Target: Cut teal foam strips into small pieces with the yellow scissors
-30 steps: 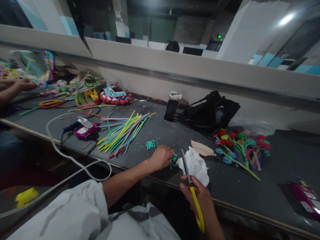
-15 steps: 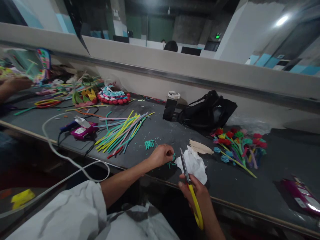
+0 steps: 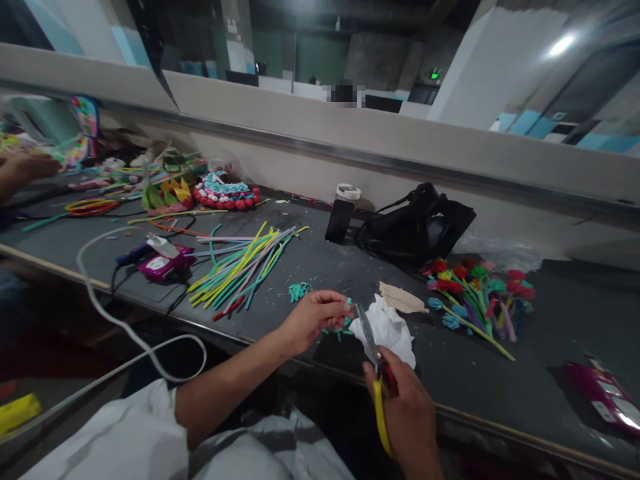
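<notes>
My left hand (image 3: pixel 315 319) is pinched shut on a small green piece (image 3: pixel 349 302) at its fingertips. Close by on the right, my right hand (image 3: pixel 406 400) grips a pair of scissors (image 3: pixel 381 407) with yellow and red handles. Their blades look slightly parted and point up toward the green piece. Cut green bits (image 3: pixel 340 331) lie on the table under my left hand, and a small pile of green bits (image 3: pixel 299 291) sits just behind it. Beside the blades is a crumpled white tissue (image 3: pixel 390 327).
Colored sticks (image 3: pixel 245 267) lie left of center, near a magenta device (image 3: pixel 165 262) and a white cable (image 3: pixel 125 320). Behind are a phone (image 3: pixel 340 219) and a black bag (image 3: pixel 417 223). Craft flowers (image 3: pixel 475 293) lie right. Another person's hand (image 3: pixel 30 167) is far left.
My left hand has lifted and turned, showing the green piece at its fingertips. The scissors' blade tips have shifted left toward it, and the handles have spread apart.
</notes>
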### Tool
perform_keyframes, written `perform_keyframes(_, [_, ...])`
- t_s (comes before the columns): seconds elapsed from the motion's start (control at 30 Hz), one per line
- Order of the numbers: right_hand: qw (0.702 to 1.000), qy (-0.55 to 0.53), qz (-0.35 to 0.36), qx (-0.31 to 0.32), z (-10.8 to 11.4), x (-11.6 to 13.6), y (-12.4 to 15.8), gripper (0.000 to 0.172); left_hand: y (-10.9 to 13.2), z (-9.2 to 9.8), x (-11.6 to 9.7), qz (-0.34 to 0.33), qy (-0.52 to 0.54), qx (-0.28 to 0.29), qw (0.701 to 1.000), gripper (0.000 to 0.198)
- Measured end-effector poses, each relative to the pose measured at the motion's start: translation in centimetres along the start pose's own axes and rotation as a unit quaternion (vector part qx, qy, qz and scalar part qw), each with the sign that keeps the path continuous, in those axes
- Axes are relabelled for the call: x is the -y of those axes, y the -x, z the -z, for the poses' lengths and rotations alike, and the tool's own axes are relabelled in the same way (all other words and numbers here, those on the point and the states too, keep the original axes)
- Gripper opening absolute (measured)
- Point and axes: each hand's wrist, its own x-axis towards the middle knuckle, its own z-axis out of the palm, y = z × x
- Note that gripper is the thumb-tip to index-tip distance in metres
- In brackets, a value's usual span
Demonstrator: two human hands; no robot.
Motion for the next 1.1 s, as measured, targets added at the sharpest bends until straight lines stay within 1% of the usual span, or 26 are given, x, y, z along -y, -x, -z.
perform_keyframes(0.07, [0.998,0.037,0.040,-0.018,-0.2,-0.1,-0.1,0.039,0.9,-0.3,-0.7,0.015,0.065,-0.003,0.998,0.027])
perform_keyframes(0.13, [0.996,0.062,0.061,-0.032,-0.5,-0.1,-0.2,0.039,1.5,-0.6,-1.2,0.012,0.080,-0.011,0.997,0.025])
perform_keyframes(0.27, [0.993,0.078,0.080,-0.039,-0.7,-0.1,-0.4,0.035,2.0,-0.8,-1.5,0.000,0.076,-0.028,0.997,0.020])
perform_keyframes(0.4, [0.991,0.082,0.096,-0.040,-0.8,-0.3,-0.3,0.031,2.2,-0.8,-1.4,-0.014,0.046,-0.043,0.998,0.015])
perform_keyframes(0.53, [0.989,0.098,0.104,-0.042,-0.7,-0.4,-0.2,0.030,2.3,-1.0,-1.1,-0.025,0.019,-0.054,0.998,0.014])
perform_keyframes(0.7, [0.988,0.097,0.110,-0.040,-0.4,-0.5,-0.2,0.031,2.4,-1.0,-1.0,-0.045,0.001,-0.044,0.998,0.013])
perform_keyframes(0.87, [0.989,0.087,0.113,-0.033,-0.4,-0.4,-0.3,0.031,2.4,-1.0,-1.2,-0.047,-0.023,-0.040,0.998,0.010])
perform_keyframes(1.1, [0.990,0.096,0.099,-0.022,-0.4,-0.5,-0.2,0.029,2.6,-1.2,-1.4,-0.051,-0.010,-0.045,0.998,0.011])
